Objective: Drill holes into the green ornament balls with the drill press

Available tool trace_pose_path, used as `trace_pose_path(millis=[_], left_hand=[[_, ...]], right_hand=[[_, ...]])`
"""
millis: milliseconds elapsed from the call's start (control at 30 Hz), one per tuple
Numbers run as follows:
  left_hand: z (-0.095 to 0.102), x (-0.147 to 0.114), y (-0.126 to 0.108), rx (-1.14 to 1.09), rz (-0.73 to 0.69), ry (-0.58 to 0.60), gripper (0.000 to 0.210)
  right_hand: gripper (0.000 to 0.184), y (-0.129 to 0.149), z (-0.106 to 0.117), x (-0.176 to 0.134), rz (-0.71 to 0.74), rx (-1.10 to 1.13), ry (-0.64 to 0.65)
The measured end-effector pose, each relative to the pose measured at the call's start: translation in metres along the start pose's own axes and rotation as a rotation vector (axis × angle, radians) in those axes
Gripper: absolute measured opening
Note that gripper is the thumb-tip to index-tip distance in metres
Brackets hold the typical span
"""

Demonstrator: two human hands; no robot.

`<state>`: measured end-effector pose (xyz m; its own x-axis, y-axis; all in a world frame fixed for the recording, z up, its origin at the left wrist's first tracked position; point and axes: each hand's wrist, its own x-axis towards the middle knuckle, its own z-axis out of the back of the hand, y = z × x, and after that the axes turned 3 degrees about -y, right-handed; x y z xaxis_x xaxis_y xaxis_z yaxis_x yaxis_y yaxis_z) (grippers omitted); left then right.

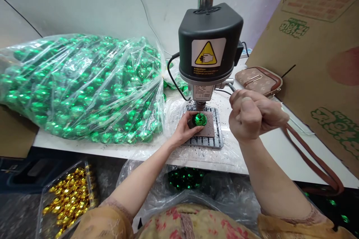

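Observation:
A black bench drill press with a yellow warning label stands on the white table. Under its chuck, a shiny green faceted bead rests on a brown board over the slotted metal base. My left hand grips the bead from the left, thumb in front and fingers behind. The drill's tip meets the top of the bead, though I cannot tell how deep it sits. To the right of the machine, my right hand is closed in a fist around the drill press's feed lever.
A large clear bag of green beads fills the table's left side. Below it is a clear tray of gold beads. A patterned purse with a brown strap and a cardboard box stand right. Dark shavings litter the base.

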<state>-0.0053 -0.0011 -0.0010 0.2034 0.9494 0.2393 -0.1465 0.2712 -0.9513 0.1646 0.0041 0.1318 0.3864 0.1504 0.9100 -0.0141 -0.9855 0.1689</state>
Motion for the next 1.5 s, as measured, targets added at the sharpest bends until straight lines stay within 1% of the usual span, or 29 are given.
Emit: trace_pose_path(millis=[167, 267, 333, 367, 400, 467, 567, 633, 667, 733, 767, 833, 900, 933, 967, 1000, 1033, 1067, 1100, 1133, 1167, 1200, 1267, 1333, 1400, 1433, 1500], left_hand=[[0.000, 0.000, 0.000, -0.006, -0.013, -0.005, 0.056], [-0.001, -0.001, 0.001, -0.005, -0.010, -0.018, 0.056], [-0.002, -0.001, 0.001, -0.005, -0.005, -0.031, 0.055], [-0.003, 0.000, 0.001, -0.004, -0.002, -0.041, 0.055], [-0.004, 0.000, 0.000, 0.002, -0.001, -0.056, 0.055], [-0.005, -0.001, -0.005, 0.036, -0.015, -0.103, 0.053], [-0.004, -0.010, -0.016, 0.175, -0.103, -0.176, 0.045], [-0.001, -0.026, -0.025, 0.308, -0.198, -0.190, 0.041], [0.001, -0.037, -0.029, 0.371, -0.249, -0.177, 0.039], [0.006, -0.066, -0.036, 0.471, -0.360, -0.103, 0.038], [0.008, -0.082, -0.038, 0.514, -0.423, -0.037, 0.037], [0.011, -0.117, -0.039, 0.630, -0.569, 0.147, 0.038], [0.013, -0.147, -0.036, 0.812, -0.709, 0.350, 0.038], [0.014, -0.157, -0.033, 0.901, -0.762, 0.432, 0.039], [0.016, -0.163, -0.030, 0.967, -0.806, 0.476, 0.038], [0.017, -0.165, -0.027, 1.002, -0.844, 0.476, 0.036], [0.020, -0.160, -0.025, 1.000, -0.885, 0.431, 0.034], [0.023, -0.150, -0.024, 0.971, -0.921, 0.352, 0.033], [0.028, -0.134, -0.023, 0.931, -0.932, 0.261, 0.031], [0.033, -0.113, -0.024, 0.889, -0.926, 0.166, 0.028], [0.040, -0.087, -0.025, 0.886, -0.842, 0.118, 0.027], [0.047, -0.058, -0.027, 0.901, -0.707, 0.096, 0.028], [0.062, 0.000, -0.029, 1.045, -0.350, 0.043, 0.029], [0.076, 0.051, -0.029, 1.295, 0.025, 0.007, 0.035], [0.088, 0.086, -0.026, 1.371, 0.150, -0.026, 0.035], [0.092, 0.098, -0.023, 1.391, 0.184, -0.036, 0.032], [0.099, 0.111, -0.017, 1.404, 0.219, -0.048, 0.027]], right_hand=[[0.049, -0.002, 0.006, -0.008, 0.035, -0.026, 0.026], [0.052, 0.001, 0.001, -0.003, 0.022, -0.044, 0.009], [0.054, 0.004, -0.008, 0.010, -0.053, -0.061, -0.051], [0.055, 0.005, -0.013, 0.019, -0.137, -0.064, -0.105], [0.054, 0.006, -0.018, 0.028, -0.238, -0.044, -0.133], [0.050, 0.008, -0.026, 0.046, -0.337, -0.036, -0.135], [0.048, 0.008, -0.031, 0.061, -0.415, -0.008, -0.134], [0.048, 0.008, -0.031, 0.063, -0.432, -0.006, -0.134], [0.047, 0.008, -0.031, 0.063, -0.434, -0.010, -0.129], [0.045, 0.009, -0.030, 0.061, -0.431, -0.019, -0.114], [0.044, 0.009, -0.029, 0.060, -0.429, -0.021, -0.111], [0.043, 0.009, -0.028, 0.060, -0.425, -0.016, -0.115], [0.043, 0.008, -0.028, 0.060, -0.422, -0.007, -0.117], [0.043, 0.008, -0.027, 0.060, -0.419, -0.007, -0.117], [0.044, 0.007, -0.027, 0.061, -0.414, -0.010, -0.115], [0.044, 0.007, -0.027, 0.061, -0.410, -0.016, -0.112], [0.044, 0.007, -0.026, 0.061, -0.407, -0.021, -0.112], [0.043, 0.007, -0.026, 0.061, -0.407, -0.025, -0.113], [0.042, 0.007, -0.026, 0.060, -0.407, -0.026, -0.115], [0.042, 0.007, -0.026, 0.060, -0.405, -0.023, -0.115], [0.041, 0.007, -0.026, 0.060, -0.401, -0.019, -0.115], [0.041, 0.007, -0.027, 0.060, -0.397, -0.015, -0.114], [0.041, 0.008, -0.027, 0.059, -0.390, -0.009, -0.117], [0.040, 0.009, -0.028, 0.059, -0.391, -0.016, -0.119], [0.040, 0.010, -0.028, 0.058, -0.390, -0.030, -0.115], [0.040, 0.010, -0.028, 0.058, -0.387, -0.034, -0.110], [0.040, 0.010, -0.028, 0.057, -0.379, -0.034, -0.105]])
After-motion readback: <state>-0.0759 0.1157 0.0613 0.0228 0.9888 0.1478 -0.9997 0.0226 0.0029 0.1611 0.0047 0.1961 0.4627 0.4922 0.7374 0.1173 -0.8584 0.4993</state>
